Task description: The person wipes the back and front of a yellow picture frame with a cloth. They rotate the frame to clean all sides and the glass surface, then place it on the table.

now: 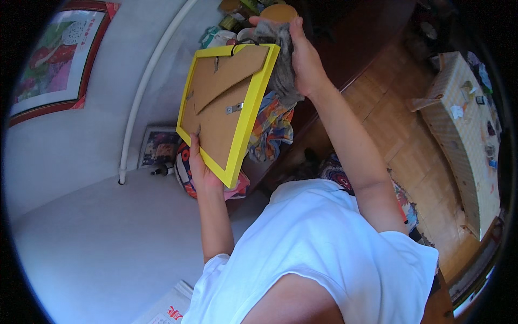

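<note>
A picture frame [216, 116] with a yellow rim is held up in front of me, its brown backing board and fold-out stand toward me. My left hand [204, 170] grips its lower edge, the thumb lying on the backing. At the frame's upper right, my right hand [307, 62] holds a grey cloth [283, 70] against or close beside the yellow rim. The far side of the frame is hidden, and so are most fingers of my left hand.
A dark red surface [350, 48] with jars [234, 11] and colourful fabric [270, 129] lies behind the frame. A picture [59, 59] and a white pipe [145, 81] are on the left wall. At right stands a table with a checked cover [458, 129].
</note>
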The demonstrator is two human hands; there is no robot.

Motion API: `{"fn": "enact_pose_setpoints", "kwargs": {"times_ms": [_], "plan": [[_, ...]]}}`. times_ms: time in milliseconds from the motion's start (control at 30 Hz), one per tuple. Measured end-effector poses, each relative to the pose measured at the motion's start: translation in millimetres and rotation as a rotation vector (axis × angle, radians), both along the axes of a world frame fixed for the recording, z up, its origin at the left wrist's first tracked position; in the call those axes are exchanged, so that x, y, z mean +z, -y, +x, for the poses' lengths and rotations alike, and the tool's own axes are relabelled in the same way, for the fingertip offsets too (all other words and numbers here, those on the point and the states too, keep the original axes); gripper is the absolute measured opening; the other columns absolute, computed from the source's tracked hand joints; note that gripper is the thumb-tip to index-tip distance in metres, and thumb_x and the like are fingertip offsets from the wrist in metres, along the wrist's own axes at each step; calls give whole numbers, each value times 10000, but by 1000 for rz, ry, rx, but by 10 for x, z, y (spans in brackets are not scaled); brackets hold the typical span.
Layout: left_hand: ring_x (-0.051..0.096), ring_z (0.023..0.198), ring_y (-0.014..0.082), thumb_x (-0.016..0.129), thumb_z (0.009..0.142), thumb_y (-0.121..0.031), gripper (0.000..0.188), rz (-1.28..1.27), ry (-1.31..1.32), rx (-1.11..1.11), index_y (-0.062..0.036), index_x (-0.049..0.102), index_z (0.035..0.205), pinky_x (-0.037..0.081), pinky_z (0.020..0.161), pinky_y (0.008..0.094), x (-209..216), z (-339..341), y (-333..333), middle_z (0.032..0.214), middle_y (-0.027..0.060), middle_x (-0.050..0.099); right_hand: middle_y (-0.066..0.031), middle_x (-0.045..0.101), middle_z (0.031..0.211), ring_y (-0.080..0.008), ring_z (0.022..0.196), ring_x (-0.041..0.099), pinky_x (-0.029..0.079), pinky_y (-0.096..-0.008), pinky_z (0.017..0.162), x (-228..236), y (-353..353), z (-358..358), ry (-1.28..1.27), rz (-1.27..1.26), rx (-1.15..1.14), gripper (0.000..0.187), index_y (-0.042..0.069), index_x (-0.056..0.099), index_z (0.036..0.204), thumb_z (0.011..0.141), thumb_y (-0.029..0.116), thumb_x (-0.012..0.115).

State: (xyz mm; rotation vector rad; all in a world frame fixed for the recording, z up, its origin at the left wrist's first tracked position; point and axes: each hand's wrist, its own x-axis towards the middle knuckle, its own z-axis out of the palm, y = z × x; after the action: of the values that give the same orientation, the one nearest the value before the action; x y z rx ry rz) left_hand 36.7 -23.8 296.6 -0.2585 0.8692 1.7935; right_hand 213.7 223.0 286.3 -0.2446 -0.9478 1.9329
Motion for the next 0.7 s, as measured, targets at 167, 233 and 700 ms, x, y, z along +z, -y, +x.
{"fn": "enact_pose_setpoints", "kwargs": {"times_ms": [167,233,700], "plan": [[573,1284,393,522,1059,-317,512,-52,-44,11,-39,437,1481,491,1065,559,-9,-73,191,1442,226,543,-97,605,1359,-203,1288,554,411,-333,1120,-354,204,-94,154,295,-72,724,81,514,1457,1038,636,312],[575,1284,386,502,1064,-348,517,-134,-145,47,-56,421,1484,491,1062,562,-15,-50,244,1451,202,538,-74,597,1361,-179,1263,546,393,-323,1110,-364,345,-126,249,349,-155,569,97,546,1413,1056,527,444],[511,1318,308,486,1079,-292,454,-384,-305,-46,-65,391,1460,465,1075,502,188,497,438,1455,121,486,-111,651,1198,-212,1087,638,527,-356,965,-1847,1200,-52,304,-749,241,378,40,585,1297,1040,317,566]]}}
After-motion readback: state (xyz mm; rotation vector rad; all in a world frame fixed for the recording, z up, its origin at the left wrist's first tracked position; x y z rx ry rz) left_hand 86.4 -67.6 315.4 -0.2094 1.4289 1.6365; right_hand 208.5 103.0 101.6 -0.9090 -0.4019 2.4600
